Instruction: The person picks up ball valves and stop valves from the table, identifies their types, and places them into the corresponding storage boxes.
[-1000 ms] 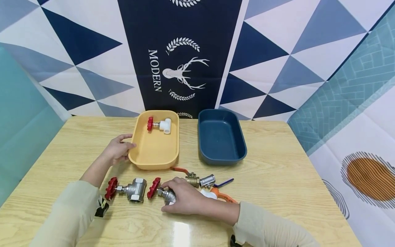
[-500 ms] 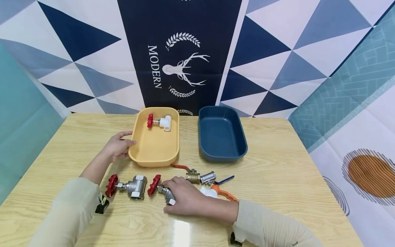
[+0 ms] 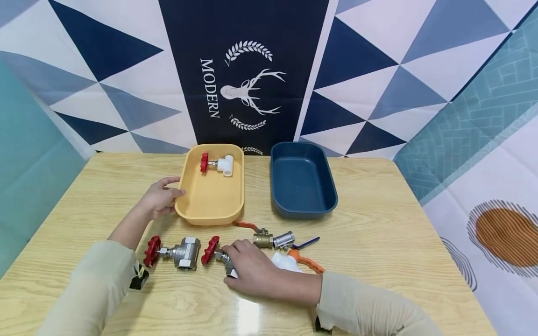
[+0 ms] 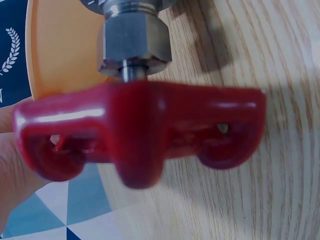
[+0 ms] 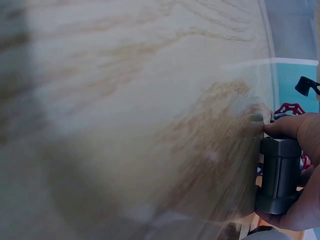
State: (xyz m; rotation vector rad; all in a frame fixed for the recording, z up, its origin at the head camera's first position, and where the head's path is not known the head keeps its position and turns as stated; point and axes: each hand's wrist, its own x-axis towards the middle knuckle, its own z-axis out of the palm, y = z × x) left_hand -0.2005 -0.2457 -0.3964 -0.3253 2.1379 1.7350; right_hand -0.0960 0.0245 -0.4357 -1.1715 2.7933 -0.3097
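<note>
My left hand (image 3: 161, 198) holds the left rim of a yellow tray (image 3: 210, 220), its thumb over the edge. Inside the tray lies a white valve (image 3: 225, 165) with a red handwheel. My right hand (image 3: 256, 270) grips the metal body of a gate valve (image 5: 278, 172), whose red handwheel (image 3: 210, 250) points left; the palm covers part of the body in the head view. A second steel gate valve (image 3: 186, 253) lies to its left; its red handwheel (image 4: 140, 125) looms close in the left wrist view.
Beyond my right hand lie a brass ball valve (image 3: 263, 240) with a red lever, a small steel valve (image 3: 283, 239) with a blue lever, and a white valve (image 3: 286, 262) with an orange handle. A dark blue tray (image 3: 304, 213) stands right of the yellow one.
The head view has tilted slightly, so the table and trays sit a little higher in it. My right hand has shifted slightly on the valve; my left stays on the tray rim.
</note>
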